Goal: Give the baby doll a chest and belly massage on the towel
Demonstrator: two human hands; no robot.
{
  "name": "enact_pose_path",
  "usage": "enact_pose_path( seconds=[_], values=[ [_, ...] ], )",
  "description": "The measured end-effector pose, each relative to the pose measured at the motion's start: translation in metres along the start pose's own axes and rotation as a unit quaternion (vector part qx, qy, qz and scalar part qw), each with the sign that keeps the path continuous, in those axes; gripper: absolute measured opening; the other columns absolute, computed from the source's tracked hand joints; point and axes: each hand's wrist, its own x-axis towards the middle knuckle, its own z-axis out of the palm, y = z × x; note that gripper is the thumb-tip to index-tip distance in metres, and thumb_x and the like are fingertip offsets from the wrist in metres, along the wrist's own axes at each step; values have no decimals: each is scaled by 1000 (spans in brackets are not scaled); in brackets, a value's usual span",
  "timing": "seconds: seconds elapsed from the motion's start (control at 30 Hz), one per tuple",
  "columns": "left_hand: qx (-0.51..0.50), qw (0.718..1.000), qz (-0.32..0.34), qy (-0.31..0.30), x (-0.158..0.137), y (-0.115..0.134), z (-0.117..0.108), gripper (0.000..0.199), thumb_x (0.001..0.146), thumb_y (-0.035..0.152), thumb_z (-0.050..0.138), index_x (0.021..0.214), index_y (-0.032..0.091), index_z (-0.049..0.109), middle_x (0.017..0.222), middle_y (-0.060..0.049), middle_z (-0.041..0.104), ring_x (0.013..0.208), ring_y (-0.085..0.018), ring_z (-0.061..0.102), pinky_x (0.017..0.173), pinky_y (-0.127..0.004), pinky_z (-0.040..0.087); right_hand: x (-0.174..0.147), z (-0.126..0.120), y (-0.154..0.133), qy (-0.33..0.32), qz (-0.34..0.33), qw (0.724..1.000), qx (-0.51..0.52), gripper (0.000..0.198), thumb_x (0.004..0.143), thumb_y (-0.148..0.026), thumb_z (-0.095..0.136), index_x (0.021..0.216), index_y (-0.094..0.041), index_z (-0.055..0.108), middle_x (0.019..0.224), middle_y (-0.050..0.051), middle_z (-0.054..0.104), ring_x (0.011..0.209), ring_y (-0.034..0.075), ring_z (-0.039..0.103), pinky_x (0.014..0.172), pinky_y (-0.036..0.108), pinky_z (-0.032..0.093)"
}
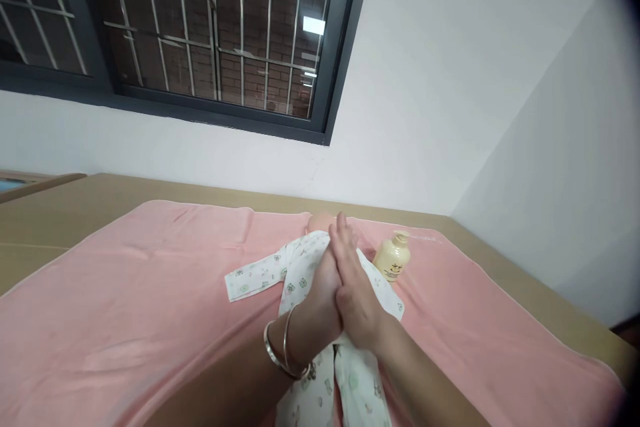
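Observation:
My left hand (326, 300) and my right hand (357, 300) are pressed palm to palm, with the fingers stretched out and pointing away from me. Nothing shows between them. Two bangles (285, 350) circle my left wrist. Below both hands lies a white printed baby outfit (303, 267), its left sleeve spread out and its legs toward me. A smooth rounded head shape (320, 221) shows at the collar, partly hidden by my fingers. To the right of my hands stands a pale yellow pump bottle (393, 257), close to the outfit's other sleeve.
A pink blanket (165, 307) with a few creases covers most of the tan tabletop (130, 187). Behind it rises a white wall (400, 113) with a dark-framed, barred window (215, 33). A wooden edge (45, 185) shows at the far left.

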Motion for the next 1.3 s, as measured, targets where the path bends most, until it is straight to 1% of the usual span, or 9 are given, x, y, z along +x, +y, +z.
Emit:
enact_pose_path(
  seconds=[0.2,0.37,0.5,0.63,0.73,0.83,0.93,1.13,1.3],
  values=[
    [24,990,-6,-136,3,-11,-2,50,95,50,43,141,29,47,146,-1,47,143,-24,30,120,-39,24,13,-14,53,107,66,989,-82,65,97,-59,2,154,-29,1,162,-1,-5,148,24,-3,118,57,-1],
    [80,989,126,-11,42,5,-25,33,98,33,44,124,22,60,148,-3,45,143,-17,29,118,-27,21,15,2,80,45,197,976,-81,66,100,-53,23,154,-16,13,161,10,7,148,23,2,119,52,8],
    [164,945,254,122,83,5,-65,19,93,20,53,108,18,65,143,-7,52,142,-18,31,117,-26,17,11,33,91,-94,172,979,-57,54,99,-36,33,148,-12,34,154,15,32,144,24,24,119,46,19],
    [300,895,309,118,113,-7,-106,29,93,30,53,120,22,59,130,-7,61,128,-21,51,113,-34,30,8,47,116,-148,130,978,-74,47,100,-34,34,143,-18,44,152,9,37,145,22,23,119,46,14],
    [443,825,327,130,124,-15,-123,35,97,34,41,125,18,54,118,-11,66,116,-24,59,107,-42,38,7,45,131,-127,195,965,-118,51,101,-38,28,142,-13,45,152,12,36,143,22,27,118,42,18],
    [501,785,338,135,128,-19,-131,40,98,37,34,127,16,52,119,-13,65,117,-25,57,104,-43,40,7,46,125,-122,269,937,-187,58,101,-39,26,143,-3,41,148,21,39,140,28,33,115,44,23],
    [519,768,348,137,130,-21,-133,39,98,37,33,122,17,56,120,-13,64,118,-25,57,103,-42,41,7,50,106,-144,287,917,-238,58,100,-35,27,142,3,40,146,25,40,140,31,32,114,44,24],
    [533,752,364,130,131,-22,-135,36,98,36,32,109,18,60,110,-12,68,105,-24,62,95,-41,45,8,46,105,-217,133,957,-140,48,101,-30,27,147,-22,37,155,4,31,146,22,19,118,44,15],
    [535,744,379,130,128,-22,-134,34,98,36,33,105,20,62,105,-9,69,100,-22,63,89,-36,47,9,44,117,-164,238,939,-184,55,102,-39,22,146,-9,37,154,15,32,144,25,25,116,44,19]
  ],
)
